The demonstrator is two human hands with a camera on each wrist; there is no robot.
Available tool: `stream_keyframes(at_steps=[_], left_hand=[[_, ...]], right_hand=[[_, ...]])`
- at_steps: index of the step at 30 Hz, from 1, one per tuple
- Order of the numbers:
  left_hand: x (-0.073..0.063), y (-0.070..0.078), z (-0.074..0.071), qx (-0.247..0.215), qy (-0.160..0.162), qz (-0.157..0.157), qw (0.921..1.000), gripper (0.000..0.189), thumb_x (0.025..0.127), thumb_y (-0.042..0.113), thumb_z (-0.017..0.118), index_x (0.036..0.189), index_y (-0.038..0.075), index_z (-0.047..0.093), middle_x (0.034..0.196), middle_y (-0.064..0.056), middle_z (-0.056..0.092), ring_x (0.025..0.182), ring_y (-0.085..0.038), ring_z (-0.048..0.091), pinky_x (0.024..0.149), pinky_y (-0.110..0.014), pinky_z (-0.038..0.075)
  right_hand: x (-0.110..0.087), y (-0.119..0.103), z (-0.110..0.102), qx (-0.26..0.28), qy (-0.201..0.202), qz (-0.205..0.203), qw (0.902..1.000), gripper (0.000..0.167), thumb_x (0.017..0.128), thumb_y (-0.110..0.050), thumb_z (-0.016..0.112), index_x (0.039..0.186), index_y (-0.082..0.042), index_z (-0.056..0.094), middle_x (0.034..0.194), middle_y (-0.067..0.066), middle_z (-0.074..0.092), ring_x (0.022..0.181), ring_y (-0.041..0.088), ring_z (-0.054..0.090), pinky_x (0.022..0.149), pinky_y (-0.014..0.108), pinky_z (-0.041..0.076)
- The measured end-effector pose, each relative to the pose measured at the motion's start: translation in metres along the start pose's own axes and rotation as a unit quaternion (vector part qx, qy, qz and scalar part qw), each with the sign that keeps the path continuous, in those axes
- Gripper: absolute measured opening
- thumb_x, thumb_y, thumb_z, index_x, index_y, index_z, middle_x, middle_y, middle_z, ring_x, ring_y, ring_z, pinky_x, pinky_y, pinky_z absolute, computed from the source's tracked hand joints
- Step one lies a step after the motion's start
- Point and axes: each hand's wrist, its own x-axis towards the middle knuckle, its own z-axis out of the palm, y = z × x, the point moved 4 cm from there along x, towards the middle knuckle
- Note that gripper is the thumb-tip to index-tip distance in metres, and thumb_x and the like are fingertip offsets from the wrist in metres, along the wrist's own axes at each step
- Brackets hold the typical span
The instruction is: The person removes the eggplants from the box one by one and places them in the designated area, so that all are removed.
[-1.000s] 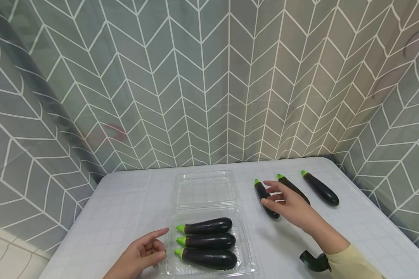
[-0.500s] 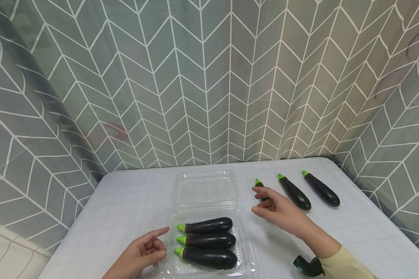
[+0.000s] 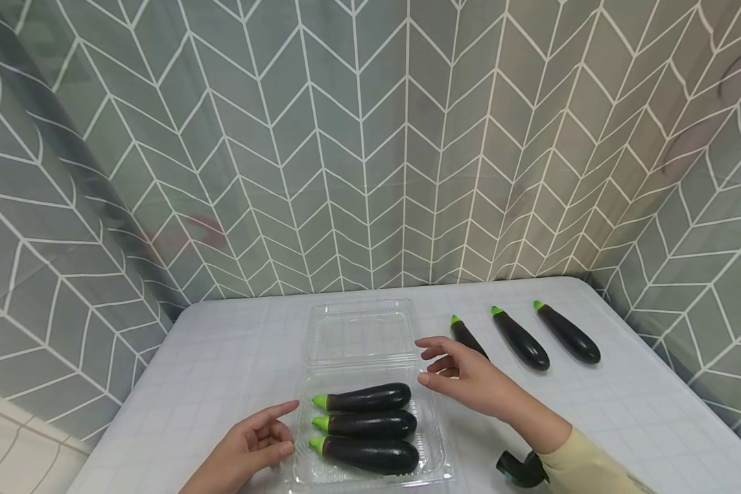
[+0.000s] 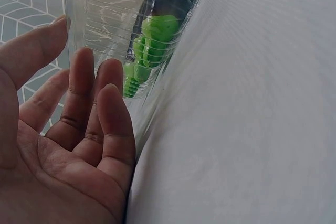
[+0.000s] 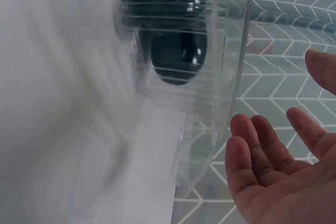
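Note:
Three dark eggplants with green stem ends, the far one point(image 3: 370, 398), the middle one point(image 3: 377, 425) and the near one point(image 3: 373, 455), lie side by side in a clear plastic clamshell box point(image 3: 437, 439). Its lid point(image 3: 363, 333) is folded back flat behind it. My left hand point(image 3: 250, 446) stays at the box's left wall with loosely bent fingers, holding nothing. Over the box's far right corner hovers my right hand point(image 3: 466, 377), its fingers spread and relaxed with nothing between them. In the right wrist view, rounded eggplant ends point(image 5: 179, 56) show through the box wall.
On the right of the white-covered table point(image 3: 222, 363) lie three more eggplants: one point(image 3: 467, 336) partly behind my right hand, a middle one point(image 3: 520, 339) and an outer one point(image 3: 567, 333). A grey patterned curtain point(image 3: 370, 151) surrounds the table's back and sides.
My right hand has moved left, from over the loose eggplants to the box's right edge, carrying nothing. The left hand and the eggplants have stayed in place.

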Motion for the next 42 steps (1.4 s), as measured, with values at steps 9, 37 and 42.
stream_keyframes(at_steps=[9,37,42], left_hand=[[0.001,0.000,0.000,-0.004,-0.001,-0.001,1.0000,0.066,0.095,0.016,0.068,0.150,-0.001,0.036,0.102,-0.014,0.063,0.084,-0.019,0.060,0.074,-0.028,0.053],[-0.001,0.000,0.000,-0.011,-0.009,0.001,0.9999,0.066,0.096,0.016,0.067,0.151,-0.002,0.035,0.102,-0.015,0.063,0.084,-0.019,0.060,0.074,-0.028,0.053],[-0.001,0.001,-0.001,-0.010,-0.011,0.001,0.9999,0.065,0.096,0.016,0.066,0.151,-0.002,0.034,0.103,-0.015,0.063,0.085,-0.019,0.059,0.075,-0.028,0.053]], right_hand=[[0.013,-0.006,0.017,-0.012,-0.030,-0.017,0.9993,0.051,0.093,-0.037,0.070,0.138,-0.018,0.054,0.122,0.003,0.060,0.110,0.025,0.061,0.095,0.046,0.047],[0.029,-0.014,0.069,-0.222,-0.060,-0.122,0.9655,0.035,0.095,-0.033,0.066,0.127,-0.017,0.064,0.122,-0.004,0.061,0.113,0.013,0.058,0.094,0.036,0.048],[0.029,-0.013,0.075,-0.271,-0.054,-0.139,0.9508,0.029,0.095,-0.028,0.066,0.122,-0.018,0.067,0.116,-0.006,0.063,0.107,0.011,0.060,0.090,0.034,0.049]])
